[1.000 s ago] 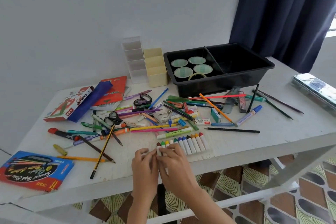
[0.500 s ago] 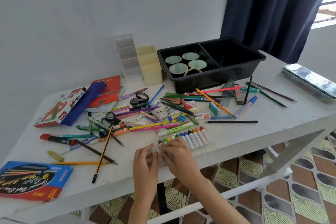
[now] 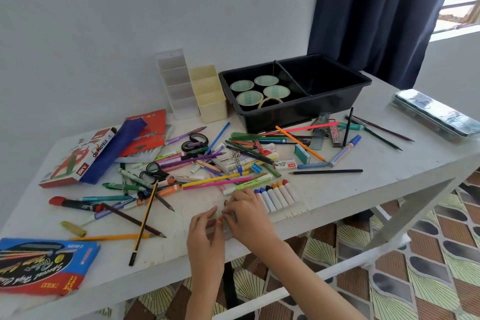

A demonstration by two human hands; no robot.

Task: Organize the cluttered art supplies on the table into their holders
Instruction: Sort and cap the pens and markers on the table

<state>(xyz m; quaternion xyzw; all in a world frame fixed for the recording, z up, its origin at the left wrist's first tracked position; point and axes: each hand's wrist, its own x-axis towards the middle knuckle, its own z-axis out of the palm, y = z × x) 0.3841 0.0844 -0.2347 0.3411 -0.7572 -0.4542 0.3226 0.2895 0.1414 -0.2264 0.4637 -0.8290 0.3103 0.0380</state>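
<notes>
Presently, the white-painted table [image 3: 363,189] carries a wide scatter of pencils, pens and scissors. At the back stand a black plastic divided tub [image 3: 363,83], a clear plastic compartment holder [image 3: 176,86] and a cream plastic compartment holder [image 3: 210,104].

Near the front edge lies a row of paper-wrapped oil pastel sticks [image 3: 278,195], side by side and touching. The right hand [image 3: 249,218] covers the left end of that row, fingers curled down, pinching an orange-tipped pastel stick [image 3: 220,220]. The left hand [image 3: 206,236] meets the same stick with its fingertips; whether they clasp it cannot be told.

Assessment: the stick is light, short and waxy. It is likely to snap if bent and to smear at the bare tip. It should be held by the paper wrap at mid-length, with mild pressure.
</notes>
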